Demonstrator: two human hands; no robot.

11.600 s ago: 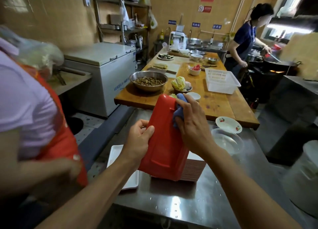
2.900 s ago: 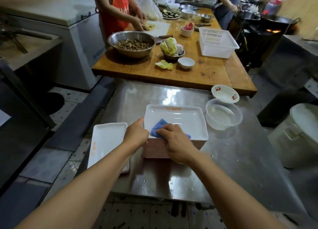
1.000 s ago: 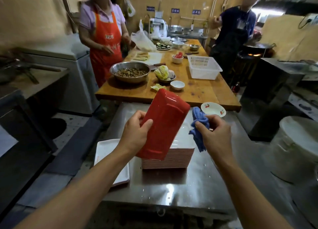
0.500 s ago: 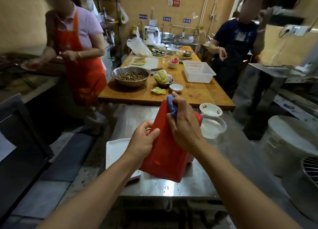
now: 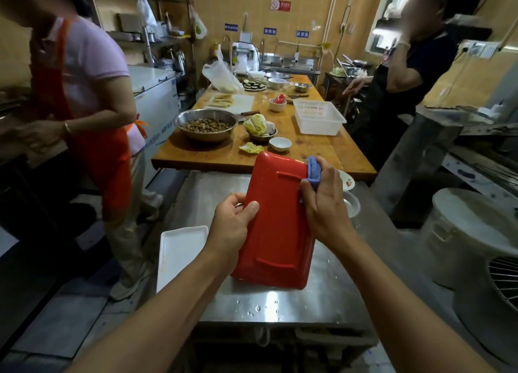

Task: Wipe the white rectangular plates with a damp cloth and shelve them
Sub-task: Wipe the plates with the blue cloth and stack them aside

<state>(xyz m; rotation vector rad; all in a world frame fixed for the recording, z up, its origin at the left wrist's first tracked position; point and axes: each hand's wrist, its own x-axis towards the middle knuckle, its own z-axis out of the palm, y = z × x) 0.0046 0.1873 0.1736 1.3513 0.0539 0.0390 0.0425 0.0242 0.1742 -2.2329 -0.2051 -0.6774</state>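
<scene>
Head view: we're holding the plate up on edge over the steel tabletop, red underside facing us, long axis running near-vertical w/ the top leaning slightly right. Left hand is gripping the left long edge around mid-height, thumb curled onto the red back, fingers hidden behind. Right hand is pinching the blue cloth against the upper right edge, cloth wrapping over the rim. So the cloth's sitting near the top right corner, and we're judging the next stroke is running down that right long edge toward the bottom. A white plate, already laid flat, is lying just left of it on the tabletop.
</scene>
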